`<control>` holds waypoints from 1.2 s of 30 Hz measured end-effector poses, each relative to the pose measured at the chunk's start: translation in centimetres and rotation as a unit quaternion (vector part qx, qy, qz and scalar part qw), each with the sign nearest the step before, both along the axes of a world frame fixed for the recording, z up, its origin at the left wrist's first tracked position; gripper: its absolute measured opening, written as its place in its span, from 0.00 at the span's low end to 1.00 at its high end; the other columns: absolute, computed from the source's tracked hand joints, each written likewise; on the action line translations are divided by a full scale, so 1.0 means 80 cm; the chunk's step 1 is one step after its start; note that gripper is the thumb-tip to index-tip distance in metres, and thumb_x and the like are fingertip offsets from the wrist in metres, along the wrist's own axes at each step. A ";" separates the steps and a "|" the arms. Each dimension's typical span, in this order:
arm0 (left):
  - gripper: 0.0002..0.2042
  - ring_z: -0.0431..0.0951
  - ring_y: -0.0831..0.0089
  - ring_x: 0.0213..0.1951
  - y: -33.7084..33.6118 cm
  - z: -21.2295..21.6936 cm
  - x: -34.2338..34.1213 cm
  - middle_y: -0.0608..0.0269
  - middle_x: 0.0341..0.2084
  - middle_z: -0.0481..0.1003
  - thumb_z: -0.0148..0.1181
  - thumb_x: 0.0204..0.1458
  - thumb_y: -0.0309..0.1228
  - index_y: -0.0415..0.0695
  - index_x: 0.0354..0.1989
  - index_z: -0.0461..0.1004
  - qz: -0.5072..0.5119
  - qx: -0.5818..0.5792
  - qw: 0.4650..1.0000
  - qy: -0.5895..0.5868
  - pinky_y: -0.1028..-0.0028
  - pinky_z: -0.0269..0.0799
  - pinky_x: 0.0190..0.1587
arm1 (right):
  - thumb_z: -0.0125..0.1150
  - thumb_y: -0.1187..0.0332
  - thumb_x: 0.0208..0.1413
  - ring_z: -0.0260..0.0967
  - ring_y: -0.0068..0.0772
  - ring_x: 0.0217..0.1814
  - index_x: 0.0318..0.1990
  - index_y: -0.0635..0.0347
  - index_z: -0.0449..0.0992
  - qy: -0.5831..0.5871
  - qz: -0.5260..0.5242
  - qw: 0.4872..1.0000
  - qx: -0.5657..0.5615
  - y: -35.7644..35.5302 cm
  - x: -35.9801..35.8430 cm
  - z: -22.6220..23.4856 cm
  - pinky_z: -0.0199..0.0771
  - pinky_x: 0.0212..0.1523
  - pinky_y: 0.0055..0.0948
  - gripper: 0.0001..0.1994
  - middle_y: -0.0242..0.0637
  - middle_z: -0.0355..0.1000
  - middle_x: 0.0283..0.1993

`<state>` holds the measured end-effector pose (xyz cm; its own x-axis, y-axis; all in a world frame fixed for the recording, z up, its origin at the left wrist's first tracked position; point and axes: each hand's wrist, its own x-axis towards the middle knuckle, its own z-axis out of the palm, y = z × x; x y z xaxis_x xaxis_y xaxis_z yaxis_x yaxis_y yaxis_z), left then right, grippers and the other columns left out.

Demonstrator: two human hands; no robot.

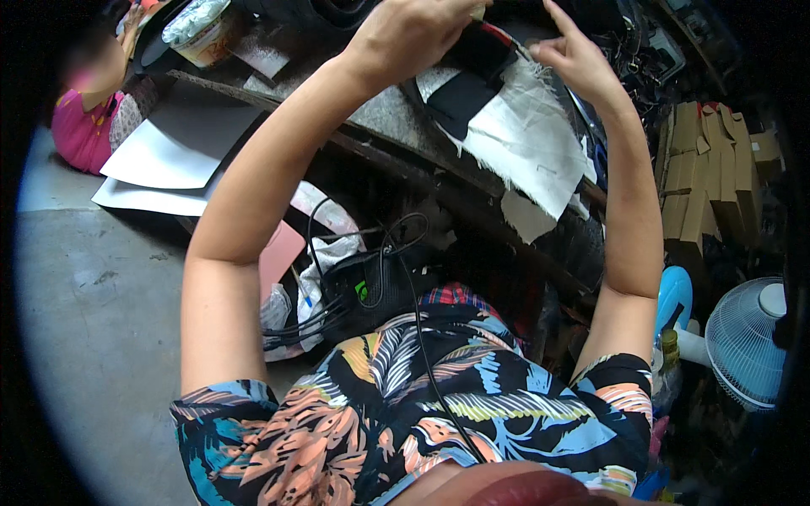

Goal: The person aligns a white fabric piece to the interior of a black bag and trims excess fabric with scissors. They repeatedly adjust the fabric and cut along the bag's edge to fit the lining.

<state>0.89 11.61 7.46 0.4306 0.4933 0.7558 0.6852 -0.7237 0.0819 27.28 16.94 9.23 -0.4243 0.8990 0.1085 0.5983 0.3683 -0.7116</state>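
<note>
At the top edge, my left hand (409,38) is closed, its fingertips pinched near the frame's edge. What they hold is too small or hidden to name. My right hand (582,67) has its index finger stretched upward and its thumb apart from it, close to a frayed edge of cloth. Between and below the hands lies a white cloth (531,135) with ragged threads, hanging over the workbench's front edge. A black fabric piece (462,103) lies against it, with a red-and-white strip (498,35) above.
The workbench (392,114) crosses in front of me. White sheets (173,139) and a tub (198,34) are at left, with a person in pink (80,131) beyond. Black cables (405,244) hang below. Cardboard pieces (709,169) and a fan (747,341) stand at right.
</note>
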 end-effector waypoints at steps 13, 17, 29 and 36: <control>0.10 0.77 0.60 0.43 -0.109 -0.065 0.028 0.60 0.36 0.74 0.59 0.46 0.27 0.46 0.39 0.77 0.082 -0.108 0.979 0.152 0.63 0.76 0.45 | 0.53 0.84 0.48 0.69 0.33 0.39 0.70 0.55 0.60 0.025 -0.008 0.892 0.450 -0.063 -0.019 -0.012 0.72 0.43 0.30 0.37 0.38 0.71 0.39; 0.07 0.78 0.58 0.40 -0.097 -0.070 0.044 0.60 0.32 0.76 0.61 0.50 0.33 0.46 0.36 0.79 0.118 -0.146 0.972 0.140 0.62 0.76 0.43 | 0.52 0.82 0.51 0.72 0.37 0.45 0.65 0.59 0.66 0.113 0.018 0.901 0.418 -0.110 -0.013 -0.033 0.74 0.50 0.34 0.30 0.43 0.74 0.45; 0.09 0.81 0.51 0.34 -0.085 -0.061 0.045 0.49 0.27 0.79 0.60 0.45 0.35 0.42 0.30 0.79 0.202 -0.199 0.955 0.084 0.56 0.78 0.40 | 0.58 0.71 0.56 0.76 0.46 0.55 0.62 0.51 0.70 0.117 0.008 0.990 0.082 -0.145 -0.007 -0.107 0.74 0.57 0.36 0.24 0.47 0.77 0.53; 0.07 0.80 0.49 0.36 -0.077 -0.067 0.023 0.48 0.28 0.79 0.59 0.46 0.30 0.41 0.28 0.80 0.185 -0.211 0.954 0.107 0.55 0.76 0.42 | 0.56 0.55 0.61 0.61 0.51 0.64 0.57 0.45 0.79 -0.126 0.045 0.968 0.215 -0.149 -0.032 -0.111 0.60 0.65 0.43 0.19 0.44 0.65 0.64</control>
